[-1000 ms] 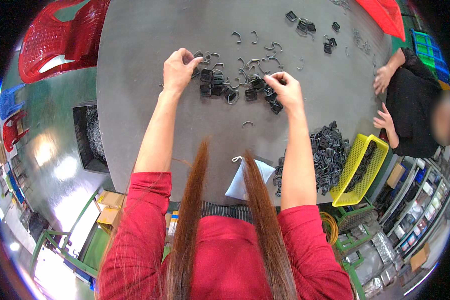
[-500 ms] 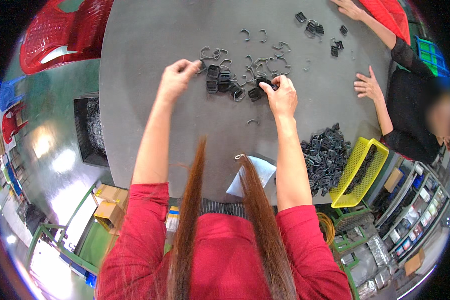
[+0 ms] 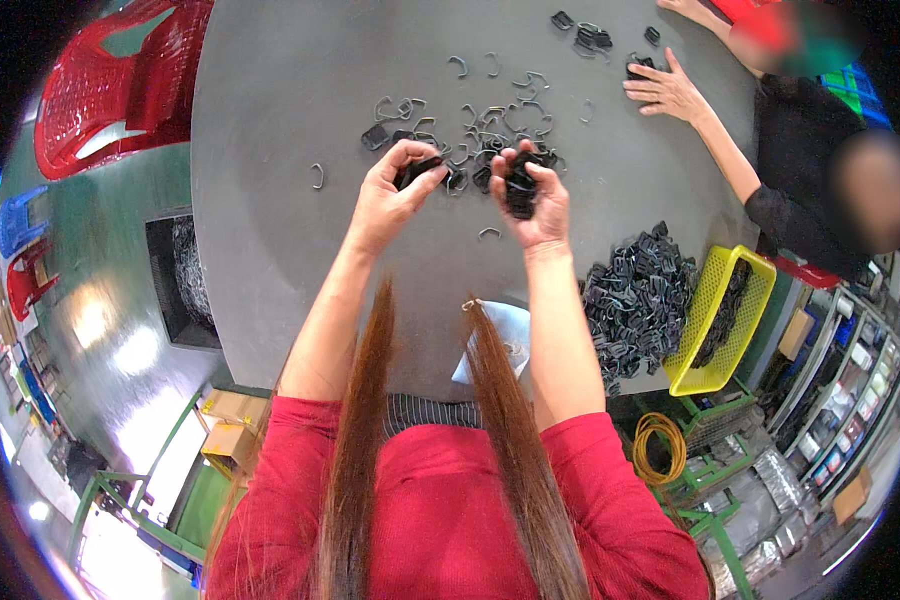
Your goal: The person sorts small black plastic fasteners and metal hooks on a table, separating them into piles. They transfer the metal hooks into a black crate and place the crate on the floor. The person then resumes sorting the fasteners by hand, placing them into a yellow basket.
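Observation:
My left hand (image 3: 385, 205) is closed around black plastic pieces that look like buckles (image 3: 417, 172), mostly hidden by the fingers. Beside it, my right hand (image 3: 542, 215) holds a small stack of black buckles (image 3: 520, 190), with its palm partly turned up. Both hands are raised over the near side of a loose scatter of bent metal wire hooks (image 3: 492, 118) and more black buckles. One buckle (image 3: 374, 137) lies just beyond my left hand. A single wire hook (image 3: 317, 176) rests apart on the left, another (image 3: 488, 233) between my forearms.
A large heap of black buckles with wire (image 3: 642, 295) lies right of my forearm, next to a yellow basket (image 3: 682, 380) holding more. Near me is a light blue pouch (image 3: 505, 330). Across the grey table (image 3: 270, 250), a co-worker's hand (image 3: 670, 92) covers black pieces. A red chair (image 3: 60, 120) stands left.
My left hand has come right and nearer, closing on black pieces. My right hand has lifted a stack of buckles. A wire hook now lies at left; the co-worker's hand has reached toward black pieces.

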Demonstrator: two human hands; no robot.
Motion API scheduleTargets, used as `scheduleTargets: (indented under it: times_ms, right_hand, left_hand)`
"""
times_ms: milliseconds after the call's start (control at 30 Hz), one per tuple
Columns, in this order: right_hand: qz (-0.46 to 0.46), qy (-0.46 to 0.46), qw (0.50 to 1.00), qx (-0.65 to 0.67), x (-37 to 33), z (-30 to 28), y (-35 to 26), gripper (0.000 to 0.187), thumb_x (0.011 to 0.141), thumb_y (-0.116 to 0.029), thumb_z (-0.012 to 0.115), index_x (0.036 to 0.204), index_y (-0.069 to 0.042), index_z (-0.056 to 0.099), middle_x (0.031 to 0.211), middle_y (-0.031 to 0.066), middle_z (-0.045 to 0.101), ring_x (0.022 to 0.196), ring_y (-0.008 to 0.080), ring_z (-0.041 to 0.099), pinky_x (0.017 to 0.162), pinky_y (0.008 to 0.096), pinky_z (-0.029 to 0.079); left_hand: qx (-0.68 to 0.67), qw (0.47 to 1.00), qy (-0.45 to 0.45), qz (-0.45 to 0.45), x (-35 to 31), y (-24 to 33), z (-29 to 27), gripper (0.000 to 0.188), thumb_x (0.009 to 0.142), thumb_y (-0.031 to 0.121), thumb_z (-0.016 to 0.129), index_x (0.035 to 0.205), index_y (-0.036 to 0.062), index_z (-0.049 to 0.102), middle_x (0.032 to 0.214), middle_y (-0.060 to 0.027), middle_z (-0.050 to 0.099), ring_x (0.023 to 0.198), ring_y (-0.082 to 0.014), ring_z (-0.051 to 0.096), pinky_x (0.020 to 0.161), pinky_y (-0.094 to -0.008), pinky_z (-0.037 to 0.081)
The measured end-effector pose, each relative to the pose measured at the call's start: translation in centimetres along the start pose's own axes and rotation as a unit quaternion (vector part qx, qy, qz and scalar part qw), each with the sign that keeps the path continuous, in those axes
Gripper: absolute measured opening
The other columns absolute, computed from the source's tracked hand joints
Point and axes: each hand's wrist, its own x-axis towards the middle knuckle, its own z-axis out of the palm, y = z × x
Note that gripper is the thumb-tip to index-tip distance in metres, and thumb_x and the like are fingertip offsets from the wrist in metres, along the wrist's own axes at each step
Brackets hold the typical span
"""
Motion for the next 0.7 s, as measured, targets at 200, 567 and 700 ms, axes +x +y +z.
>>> scheduleTargets:
  times_ms: [200, 567, 700]
  right_hand:
    - [-0.185, 0.027, 0.979, -0.076, -2.8, -4.4, 1.3, 0.030, 0.084, -0.029, 0.057, 0.108, -0.011, 0.057, 0.110, 0.0070, 0.058, 0.105, 0.0217, 0.053, 0.092, 0.0348, 0.042]
    - [-0.398, -0.122, 0.909, 0.012, -24.7, -16.5, -23.5, 0.043, 0.091, -0.029, 0.038, 0.128, -0.007, 0.040, 0.130, 0.0114, 0.042, 0.119, 0.0259, 0.042, 0.103, 0.0411, 0.032]
    - [-0.401, 0.222, 0.865, -0.205, -28.8, -17.5, -30.5, 0.055, 0.090, -0.041, 0.040, 0.131, -0.006, 0.036, 0.135, 0.0130, 0.038, 0.121, 0.0306, 0.040, 0.103, 0.0443, 0.030]
  left_hand:
    - [0.218, 0.910, -0.061, 0.348, -0.7, 0.9, 12.2, 0.020, 0.069, 0.001, 0.063, 0.088, 0.0035, 0.060, 0.085, -0.0095, 0.058, 0.082, -0.0254, 0.055, 0.078, -0.0346, 0.044]
    - [0.185, 0.799, -0.352, 0.452, -7.1, -4.9, 45.3, 0.036, 0.074, 0.012, 0.060, 0.108, 0.0075, 0.049, 0.119, -0.0149, 0.048, 0.128, -0.0354, 0.032, 0.104, -0.0574, 0.021]
    - [0.148, 0.838, -0.314, 0.421, -7.6, -3.2, 47.7, 0.041, 0.074, 0.014, 0.061, 0.112, 0.0064, 0.048, 0.122, -0.0151, 0.045, 0.130, -0.0363, 0.027, 0.104, -0.0575, 0.019]
